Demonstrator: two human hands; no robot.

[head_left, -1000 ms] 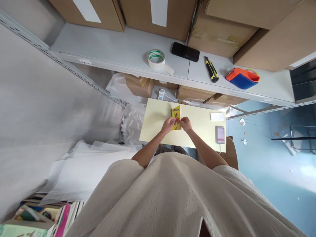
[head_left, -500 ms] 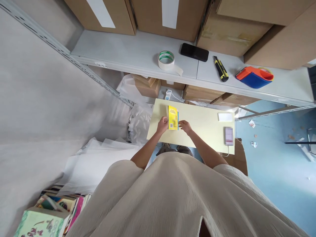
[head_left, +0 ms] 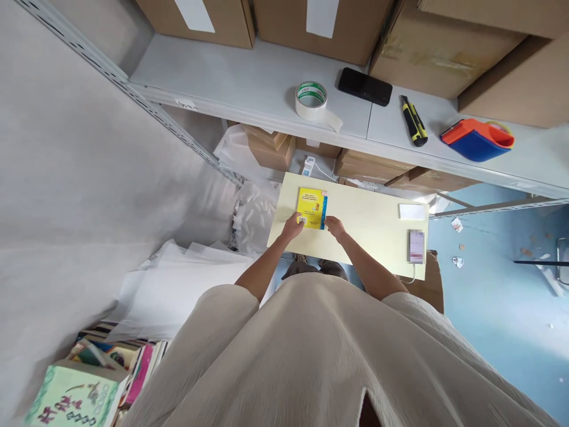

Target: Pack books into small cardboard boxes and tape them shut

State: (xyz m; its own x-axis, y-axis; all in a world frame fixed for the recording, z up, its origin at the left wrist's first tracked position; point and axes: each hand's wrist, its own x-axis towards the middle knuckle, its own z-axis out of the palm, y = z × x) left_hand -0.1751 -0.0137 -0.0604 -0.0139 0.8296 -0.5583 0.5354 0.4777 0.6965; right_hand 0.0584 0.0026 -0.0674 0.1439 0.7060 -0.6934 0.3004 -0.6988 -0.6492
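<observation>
A yellow book [head_left: 312,207] with a blue strip down its right side faces up over the cream table [head_left: 355,228]. A barcode shows near its lower left corner. My left hand [head_left: 293,226] grips that corner, with the thumb on top of the cover. My right hand [head_left: 334,226] is closed at the lower right edge, fingers bent against the blue strip. Whether the book rests on the tabletop or is held just above it, I cannot tell.
On the shelf above are a tape roll [head_left: 310,101], a black phone [head_left: 365,86], a utility knife [head_left: 414,121] and a tape dispenser [head_left: 478,140]. A lit phone [head_left: 416,246] and white card [head_left: 412,212] lie on the table's right. Books [head_left: 75,391] are stacked lower left.
The book has turned from a narrow, tilted view to lying flat, its whole yellow cover facing up. Both hands stay at its lower edges. The camera view has shifted slightly.
</observation>
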